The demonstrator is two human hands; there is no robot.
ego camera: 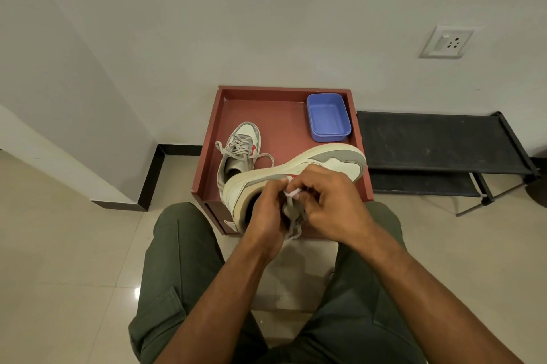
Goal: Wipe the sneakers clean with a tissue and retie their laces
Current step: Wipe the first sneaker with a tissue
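A white and grey sneaker (313, 166) lies on its side across the near edge of a red-brown tray table (284, 117), its sole facing away from me. My left hand (268, 209) and my right hand (331, 203) meet over its lacing. Both pinch the grey lace (293, 215), whose white tip shows between the fingers while loose ends hang below. The second sneaker (241, 150) stands upright at the tray's left side, its laces loose and spread. No tissue is visible.
An empty blue plastic tub (328, 117) sits in the tray's back right corner. A low black shoe rack (438, 147) stands to the right against the wall. My knees in green trousers frame the tray on a glossy tiled floor.
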